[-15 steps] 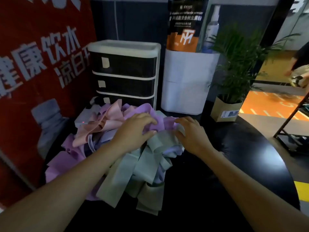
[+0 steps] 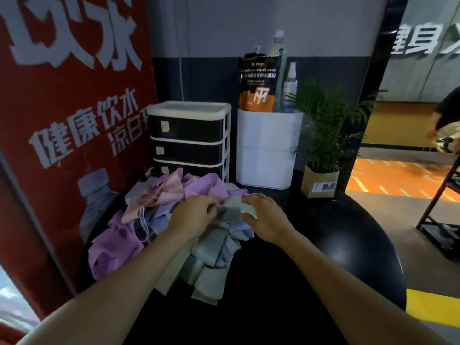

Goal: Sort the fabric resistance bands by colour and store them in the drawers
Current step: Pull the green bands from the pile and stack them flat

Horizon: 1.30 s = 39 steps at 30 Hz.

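Pinching soft grey-green band (image 2: 230,212), both hands.

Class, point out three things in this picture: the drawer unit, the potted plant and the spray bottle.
drawer unit (image 2: 189,130), head view, top drawer front.
potted plant (image 2: 319,181), head view, paper-wrapped pot.
spray bottle (image 2: 290,87), head view, clear body.

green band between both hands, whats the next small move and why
Probably lift the green band up and clear of the pile. Both the left hand and right hand already grip it, it is still tangled with other colours, and all three drawers look closed.
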Available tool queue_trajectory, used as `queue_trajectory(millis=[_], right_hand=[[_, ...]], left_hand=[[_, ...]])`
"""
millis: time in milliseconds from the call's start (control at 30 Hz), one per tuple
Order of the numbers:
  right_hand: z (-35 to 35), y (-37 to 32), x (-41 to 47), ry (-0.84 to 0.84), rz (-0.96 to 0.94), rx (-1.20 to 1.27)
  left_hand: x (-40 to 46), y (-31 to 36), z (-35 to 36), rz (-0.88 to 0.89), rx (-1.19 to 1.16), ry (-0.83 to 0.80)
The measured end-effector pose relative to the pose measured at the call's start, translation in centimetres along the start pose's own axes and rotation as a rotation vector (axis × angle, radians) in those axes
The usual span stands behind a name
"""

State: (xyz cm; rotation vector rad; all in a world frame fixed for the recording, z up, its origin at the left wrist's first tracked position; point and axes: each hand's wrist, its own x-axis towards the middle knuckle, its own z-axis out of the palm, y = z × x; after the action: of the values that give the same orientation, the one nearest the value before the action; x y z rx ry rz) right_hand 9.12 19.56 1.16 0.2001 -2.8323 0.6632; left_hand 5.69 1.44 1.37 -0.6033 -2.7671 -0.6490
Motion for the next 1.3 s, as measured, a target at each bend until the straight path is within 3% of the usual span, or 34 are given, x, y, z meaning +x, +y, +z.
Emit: queue_trajectory(millis=[100,233,367,600,800,900,1100,1300], right_hand=[[-0.8,-0.6,0.0,0.053,-0.021,0.04],[-2.2,-1.3,-0.4,0.162,-0.018,0.082],[-4.1,-0.9,-1.1,0.281,0.007,-0.007],[-6.6,-0.3,-2.3,0.397,0.03,-0.07],[-7.7,-1.3,-3.6,0.466,-0.053,0.022],[-8.4,-1.3,-4.2,0.526,-0.058,0.052],[-10.5,1.3,-6.0,0.599,0.126,0.143],[-10.6,2.6,-8.1,0.597,0.238,0.151]], left_hand=[[0.0,2.0,-1.2,0.058,-0.14,0.142],[-0.1,4.7,-2.9,0.15,-0.243,0.217],[-0.2,5.3,-4.2,0.144,-0.357,0.351],[-0.4,3.8,-5.1,0.103,-0.41,0.45],[-2.1,3.8,-5.0,0.044,-0.458,0.434],[-3.2,3.6,-4.4,0.113,-0.322,0.357],[-5.4,1.8,-2.8,0.168,-0.242,-0.229],[-6.6,1.5,-2.1,0.161,-0.205,-0.366]])
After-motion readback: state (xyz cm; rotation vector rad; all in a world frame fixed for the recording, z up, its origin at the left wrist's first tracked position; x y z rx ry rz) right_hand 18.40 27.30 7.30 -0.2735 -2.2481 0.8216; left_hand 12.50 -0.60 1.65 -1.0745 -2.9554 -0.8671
